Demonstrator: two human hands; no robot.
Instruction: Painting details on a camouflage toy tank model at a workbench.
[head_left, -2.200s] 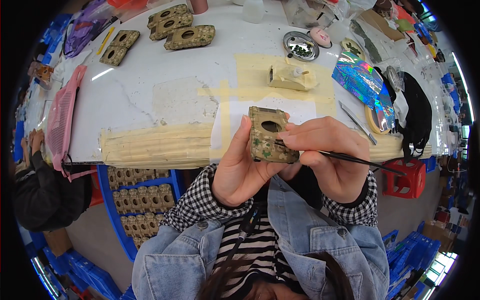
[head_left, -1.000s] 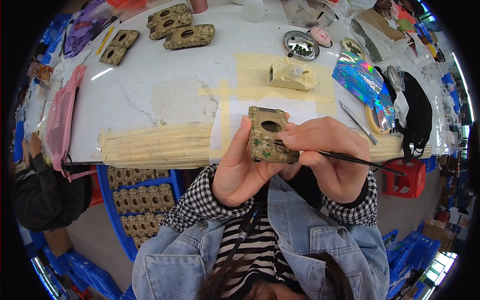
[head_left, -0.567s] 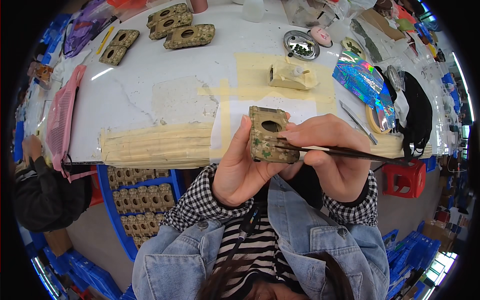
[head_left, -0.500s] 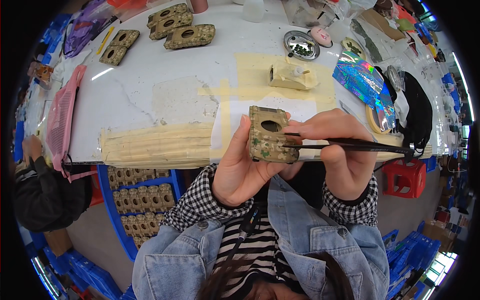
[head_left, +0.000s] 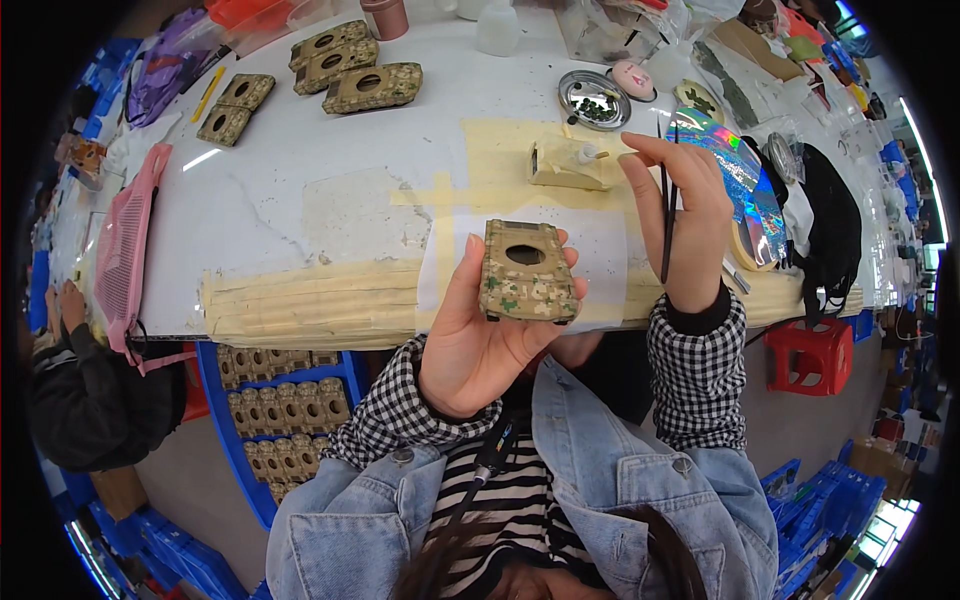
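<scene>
My left hand [head_left: 470, 352] is wrapped round a camouflage toy tank hull [head_left: 528, 282], holding it tilted just above the table's near edge. A dark oval hole goes through the hull's upper face. In my right hand [head_left: 698, 215] is a pair of black tweezers [head_left: 667, 255], held between thumb and fingers with the two tips pointing away from me. They are clear of the hull, to its right. Beyond the hands stands a small tape-wrapped holder [head_left: 562, 172] with a white nozzle on top. Farther off, a round metal dish [head_left: 585, 88] contains small dark green pieces.
More tank hulls [head_left: 372, 90] lie at the far left of the white table [head_left: 260, 190]. Shiny holographic sheeting [head_left: 735, 165] and a black bag [head_left: 832, 215] are on the right. Below left, a blue tray [head_left: 215, 400] holds rows of hulls. A red stool [head_left: 808, 358] stands at right.
My right hand has drawn the tweezers off the hull, away to the right and far side, turning their tips from leftward to away from me. My left hand has shifted slightly left with the hull.
</scene>
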